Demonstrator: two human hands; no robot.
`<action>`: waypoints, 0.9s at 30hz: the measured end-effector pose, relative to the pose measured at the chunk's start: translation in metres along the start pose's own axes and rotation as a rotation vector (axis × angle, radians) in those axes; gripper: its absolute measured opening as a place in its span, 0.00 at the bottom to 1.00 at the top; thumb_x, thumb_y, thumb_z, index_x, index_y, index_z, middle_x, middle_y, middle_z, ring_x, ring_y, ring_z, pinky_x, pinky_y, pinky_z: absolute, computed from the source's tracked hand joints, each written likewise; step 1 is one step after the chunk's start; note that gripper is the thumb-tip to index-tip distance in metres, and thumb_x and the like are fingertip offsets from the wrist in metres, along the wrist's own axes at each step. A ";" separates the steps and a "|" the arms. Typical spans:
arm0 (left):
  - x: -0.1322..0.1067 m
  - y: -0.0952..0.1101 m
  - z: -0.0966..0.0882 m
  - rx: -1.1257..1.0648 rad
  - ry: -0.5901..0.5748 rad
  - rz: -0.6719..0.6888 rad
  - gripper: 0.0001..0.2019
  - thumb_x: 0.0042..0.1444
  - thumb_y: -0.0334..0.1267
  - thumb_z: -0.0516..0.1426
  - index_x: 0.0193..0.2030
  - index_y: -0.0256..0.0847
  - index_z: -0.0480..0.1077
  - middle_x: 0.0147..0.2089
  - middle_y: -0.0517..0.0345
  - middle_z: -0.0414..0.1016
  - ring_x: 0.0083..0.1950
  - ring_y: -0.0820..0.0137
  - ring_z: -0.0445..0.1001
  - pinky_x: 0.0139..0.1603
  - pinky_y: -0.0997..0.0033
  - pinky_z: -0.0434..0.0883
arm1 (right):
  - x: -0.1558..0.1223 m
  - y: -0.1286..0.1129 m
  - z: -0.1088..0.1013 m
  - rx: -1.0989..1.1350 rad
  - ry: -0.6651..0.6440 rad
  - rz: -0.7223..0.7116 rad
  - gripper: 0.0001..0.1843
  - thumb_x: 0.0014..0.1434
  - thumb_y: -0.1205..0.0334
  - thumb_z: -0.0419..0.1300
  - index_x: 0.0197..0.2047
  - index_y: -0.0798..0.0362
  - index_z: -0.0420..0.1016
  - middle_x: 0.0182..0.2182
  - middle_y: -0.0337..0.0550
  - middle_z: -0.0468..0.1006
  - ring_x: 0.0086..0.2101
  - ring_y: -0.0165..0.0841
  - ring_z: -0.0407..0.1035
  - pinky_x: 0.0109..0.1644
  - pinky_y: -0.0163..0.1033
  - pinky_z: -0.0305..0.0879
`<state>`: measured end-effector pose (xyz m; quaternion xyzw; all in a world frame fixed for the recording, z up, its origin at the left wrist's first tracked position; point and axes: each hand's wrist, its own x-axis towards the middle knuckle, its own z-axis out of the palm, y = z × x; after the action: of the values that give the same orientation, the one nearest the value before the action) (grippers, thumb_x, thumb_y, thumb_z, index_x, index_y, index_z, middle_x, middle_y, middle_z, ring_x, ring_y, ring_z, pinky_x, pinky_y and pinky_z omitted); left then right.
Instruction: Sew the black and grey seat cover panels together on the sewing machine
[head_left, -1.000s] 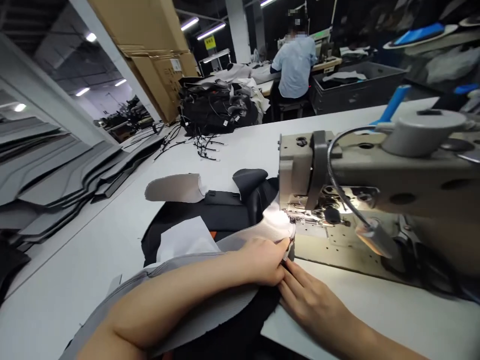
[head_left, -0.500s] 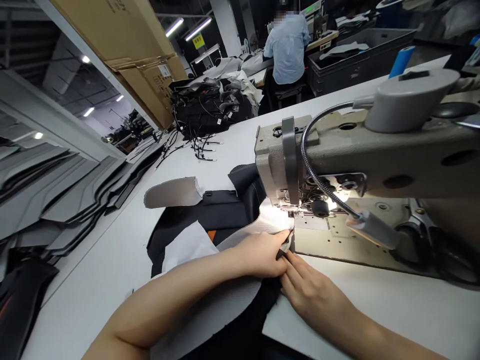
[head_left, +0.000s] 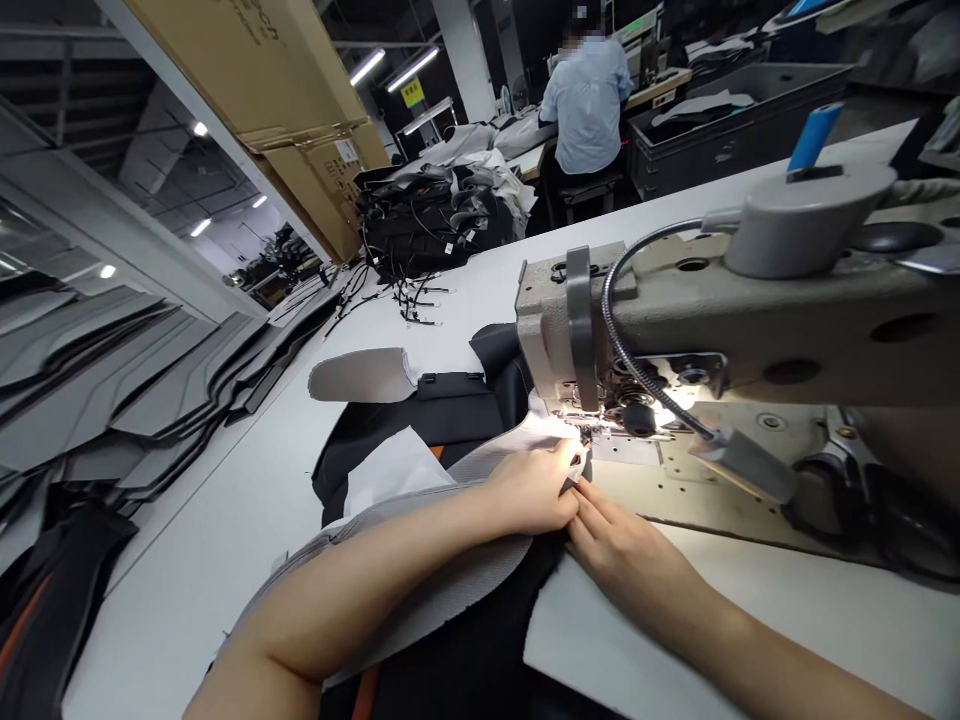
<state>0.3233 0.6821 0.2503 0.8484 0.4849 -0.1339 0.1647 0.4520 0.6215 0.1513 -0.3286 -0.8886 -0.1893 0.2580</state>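
My left hand [head_left: 534, 492] pinches the edge of a grey ribbed fabric piece [head_left: 480, 575] close to the lit needle area of a sewing machine [head_left: 667, 310]. Against it lies my right hand [head_left: 619, 545], its fingers closed together on the same fabric edge, fingertips partly hidden. The fabric runs under the machine head and drapes back beneath my left forearm. Below and behind it spreads a black panel [head_left: 420, 430] with orange strips and a white flap [head_left: 397, 465]. A grey rounded flap [head_left: 364, 376] sticks out at its far left.
Black-handled scissors [head_left: 832, 490] lie on the machine bed at right. Stacked grey panels [head_left: 127, 370] line the left side. A dark heap of sewn pieces [head_left: 435, 220] with cables sits at the back, near a cardboard box [head_left: 300, 110]. A person [head_left: 589, 105] sits beyond, beside a grey bin [head_left: 720, 130].
Both hands and the fabric edge have moved slightly forward, closer to the needle. The grip looks much the same. The whole view has shifted a little.
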 end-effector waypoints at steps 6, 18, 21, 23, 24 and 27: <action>0.004 -0.003 -0.006 -0.018 -0.055 0.033 0.23 0.52 0.37 0.49 0.56 0.42 0.59 0.45 0.52 0.75 0.42 0.58 0.74 0.36 0.67 0.70 | 0.002 0.000 0.000 -0.012 0.011 0.045 0.20 0.51 0.76 0.48 0.45 0.70 0.73 0.41 0.59 0.76 0.47 0.44 0.69 0.56 0.46 0.65; 0.013 -0.001 -0.017 -0.136 -0.142 0.125 0.27 0.50 0.33 0.50 0.60 0.39 0.59 0.60 0.51 0.66 0.57 0.60 0.67 0.54 0.66 0.66 | -0.002 -0.001 0.000 0.015 -0.034 0.046 0.22 0.53 0.75 0.48 0.51 0.74 0.69 0.44 0.63 0.74 0.50 0.46 0.67 0.57 0.48 0.63; 0.013 0.000 -0.012 -0.105 -0.092 0.103 0.26 0.51 0.34 0.50 0.59 0.40 0.60 0.57 0.51 0.68 0.53 0.60 0.69 0.51 0.65 0.68 | -0.002 -0.001 0.002 0.007 -0.061 0.033 0.24 0.52 0.75 0.48 0.51 0.75 0.68 0.45 0.64 0.73 0.50 0.47 0.66 0.58 0.49 0.62; 0.013 0.001 -0.009 -0.063 -0.056 0.083 0.22 0.52 0.35 0.49 0.55 0.41 0.62 0.52 0.51 0.71 0.49 0.59 0.72 0.46 0.65 0.70 | -0.001 0.001 0.003 0.014 -0.069 0.036 0.25 0.51 0.75 0.48 0.52 0.76 0.68 0.46 0.66 0.72 0.51 0.48 0.65 0.60 0.50 0.60; 0.013 0.001 -0.009 -0.036 -0.043 0.076 0.20 0.52 0.35 0.49 0.53 0.41 0.64 0.49 0.51 0.73 0.46 0.59 0.72 0.43 0.65 0.70 | 0.000 0.001 0.003 0.023 -0.068 0.041 0.25 0.51 0.76 0.48 0.52 0.76 0.67 0.47 0.66 0.72 0.52 0.48 0.65 0.60 0.51 0.59; 0.011 0.001 -0.012 0.021 -0.034 0.102 0.15 0.52 0.34 0.48 0.47 0.41 0.66 0.43 0.51 0.74 0.41 0.60 0.73 0.38 0.66 0.69 | 0.000 0.003 0.002 0.062 -0.042 0.064 0.24 0.51 0.76 0.49 0.51 0.74 0.68 0.47 0.66 0.72 0.52 0.47 0.64 0.59 0.51 0.60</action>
<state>0.3301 0.6953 0.2567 0.8714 0.4366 -0.1451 0.1705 0.4533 0.6246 0.1503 -0.3525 -0.8883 -0.1464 0.2554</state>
